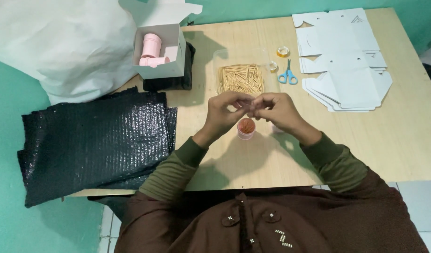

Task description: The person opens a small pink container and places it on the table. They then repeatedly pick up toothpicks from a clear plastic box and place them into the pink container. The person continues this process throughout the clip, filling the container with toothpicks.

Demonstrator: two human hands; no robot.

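Note:
A small pink round container (246, 129) filled with toothpicks stands on the wooden table (402, 136) in front of me. My left hand (223, 114) and my right hand (277, 110) meet just above it, fingertips pinched together, apparently on a few toothpicks; what they grip is too small to see clearly. Behind the hands lies a clear tray with a pile of loose toothpicks (240, 78).
A white open box (165, 47) holding pink containers (151, 49) stands at the back left. Black bubble-wrap sheets (96, 140) cover the left side. Blue scissors (287, 75), tape rolls (283, 51) and flat white box blanks (344, 58) lie at the back right.

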